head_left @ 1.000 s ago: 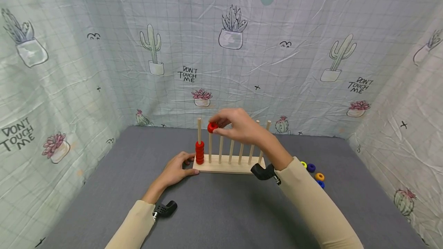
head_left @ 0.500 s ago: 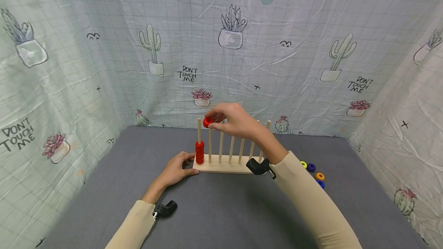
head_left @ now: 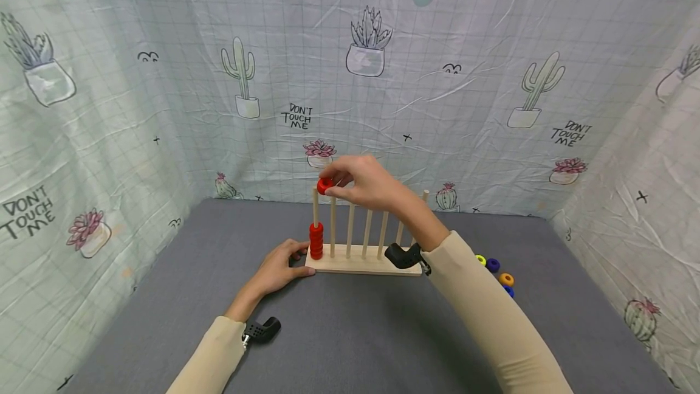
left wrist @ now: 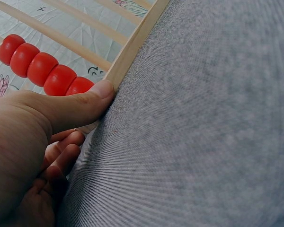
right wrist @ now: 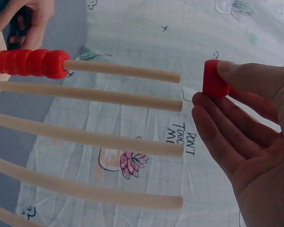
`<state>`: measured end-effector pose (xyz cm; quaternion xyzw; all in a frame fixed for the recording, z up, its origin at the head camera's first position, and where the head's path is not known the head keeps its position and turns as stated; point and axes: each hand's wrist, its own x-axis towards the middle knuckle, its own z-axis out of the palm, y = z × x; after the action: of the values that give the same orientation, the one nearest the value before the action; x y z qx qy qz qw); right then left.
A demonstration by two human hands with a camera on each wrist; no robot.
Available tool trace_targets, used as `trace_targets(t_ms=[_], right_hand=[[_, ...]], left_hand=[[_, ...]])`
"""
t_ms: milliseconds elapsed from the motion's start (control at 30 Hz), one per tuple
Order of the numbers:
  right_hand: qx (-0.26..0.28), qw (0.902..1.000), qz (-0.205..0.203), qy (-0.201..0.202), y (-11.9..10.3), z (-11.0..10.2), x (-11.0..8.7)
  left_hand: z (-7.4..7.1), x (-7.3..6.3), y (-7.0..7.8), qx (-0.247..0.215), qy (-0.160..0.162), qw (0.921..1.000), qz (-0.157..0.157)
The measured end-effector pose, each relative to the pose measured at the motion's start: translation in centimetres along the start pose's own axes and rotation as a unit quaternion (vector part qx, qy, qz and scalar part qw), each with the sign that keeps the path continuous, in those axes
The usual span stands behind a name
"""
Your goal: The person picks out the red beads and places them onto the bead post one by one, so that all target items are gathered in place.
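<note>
My right hand (head_left: pixel 367 182) pinches a red ring bead (right wrist: pixel 215 78) between thumb and fingers. In the right wrist view the bead stands a little beyond the tip of the leftmost peg (right wrist: pixel 128 70), apart from it. Several red beads (head_left: pixel 316 241) are stacked at the bottom of that peg. The wooden peg rack (head_left: pixel 363 265) lies on the table with several upright pegs. My left hand (head_left: pixel 277 269) grips the rack's left end, its thumb (left wrist: pixel 92 97) on the front edge of the base and its fingers curled behind.
At the right of the grey table (head_left: pixel 350 333) lie loose ring beads: a yellow bead (head_left: pixel 480 259), a purple bead (head_left: pixel 493 265), an orange bead (head_left: pixel 506 279) and a blue bead (head_left: pixel 509 291), partly hidden by the right sleeve. A cactus-print cloth (head_left: pixel 404 108) hangs behind.
My right hand has carried the red bead up and left, from over the second peg to near the top of the leftmost one. The left hand stays on the rack.
</note>
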<state>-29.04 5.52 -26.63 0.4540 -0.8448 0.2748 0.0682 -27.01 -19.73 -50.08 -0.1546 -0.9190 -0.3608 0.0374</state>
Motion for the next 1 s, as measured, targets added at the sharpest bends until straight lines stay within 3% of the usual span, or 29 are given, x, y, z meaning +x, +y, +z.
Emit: trace_targets(t_ms=[1000], right_hand=[[0.013, 0.9989, 0.043, -0.012, 0.8, 1.1, 2.1]], left_hand=[[-0.1, 0.0, -0.1, -0.007, -0.003, 1.0000, -0.001]])
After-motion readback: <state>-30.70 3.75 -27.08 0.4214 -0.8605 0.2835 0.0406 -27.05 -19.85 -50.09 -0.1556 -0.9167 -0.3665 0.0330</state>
